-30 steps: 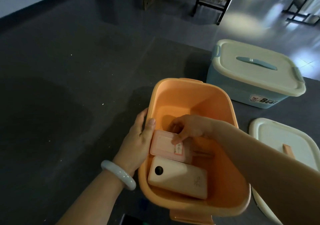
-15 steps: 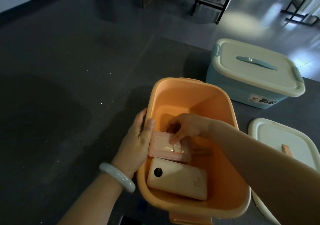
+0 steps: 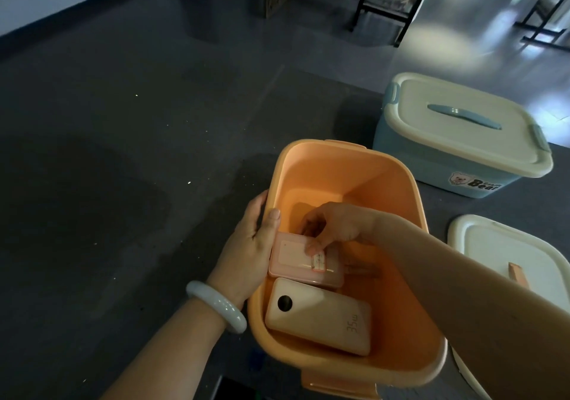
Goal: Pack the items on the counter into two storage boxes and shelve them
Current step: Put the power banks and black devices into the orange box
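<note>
1. Our right hand (image 3: 336, 227), fingers curled, seems to pinch the pink case (image 3: 293, 257) low inside the orange storage box (image 3: 401, 183), beside the power bank (image 3: 317, 319).
2. Our left hand (image 3: 249, 245) grips its rim; loosening could let it slide.

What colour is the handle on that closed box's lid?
Blue handle, clearest in the head view.

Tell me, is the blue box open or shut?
Shut. The blue box has its cream lid sitting flat over its whole top.
</note>
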